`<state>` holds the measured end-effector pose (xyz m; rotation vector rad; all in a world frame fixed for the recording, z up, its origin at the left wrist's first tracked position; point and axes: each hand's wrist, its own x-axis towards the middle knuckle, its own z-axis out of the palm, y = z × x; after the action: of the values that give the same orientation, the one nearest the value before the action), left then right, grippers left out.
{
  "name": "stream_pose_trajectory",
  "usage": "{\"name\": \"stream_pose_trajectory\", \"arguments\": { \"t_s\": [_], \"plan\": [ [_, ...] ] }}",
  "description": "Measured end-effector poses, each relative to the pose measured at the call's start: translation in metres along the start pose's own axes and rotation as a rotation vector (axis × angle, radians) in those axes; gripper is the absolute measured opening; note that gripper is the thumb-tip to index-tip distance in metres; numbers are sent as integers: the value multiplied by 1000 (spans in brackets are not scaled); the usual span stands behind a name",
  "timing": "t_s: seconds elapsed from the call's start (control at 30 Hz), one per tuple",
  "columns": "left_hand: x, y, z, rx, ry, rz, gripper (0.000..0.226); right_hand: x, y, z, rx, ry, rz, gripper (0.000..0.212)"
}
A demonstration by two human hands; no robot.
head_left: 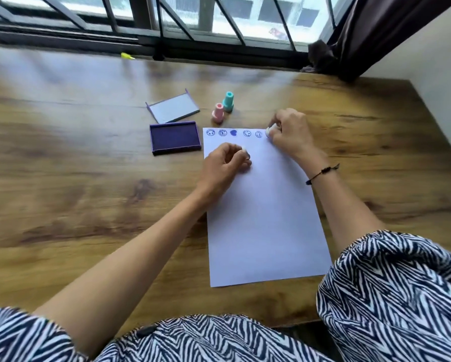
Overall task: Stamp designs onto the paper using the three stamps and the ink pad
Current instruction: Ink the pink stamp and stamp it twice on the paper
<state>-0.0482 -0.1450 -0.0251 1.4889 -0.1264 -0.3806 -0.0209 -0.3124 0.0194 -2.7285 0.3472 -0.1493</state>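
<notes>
Pressing a white stamp (269,131) at the paper (266,218) far-right corner, your right hand (288,131) is clamping it; your left hand (225,165), fingers curled, is pinning the sheet. Tilting now risks smudging the row.

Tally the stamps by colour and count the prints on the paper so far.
Pink stamp: 1
Teal stamp: 1
White stamp, in the right hand: 1
Total stamps: 3
Prints on the paper: 5 showing
</notes>
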Motion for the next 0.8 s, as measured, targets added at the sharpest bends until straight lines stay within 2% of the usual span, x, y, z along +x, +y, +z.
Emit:
{"name": "stream_pose_trajectory", "arguments": {
  "t_s": [0.37,0.8],
  "plan": [
    [0,-1,0,-30,9,1,6,2,2,8,-233,16,-107,16],
    [1,-7,0,-6,7,17,19,6,1,8,-278,-44,-143,17]
  ]
}}
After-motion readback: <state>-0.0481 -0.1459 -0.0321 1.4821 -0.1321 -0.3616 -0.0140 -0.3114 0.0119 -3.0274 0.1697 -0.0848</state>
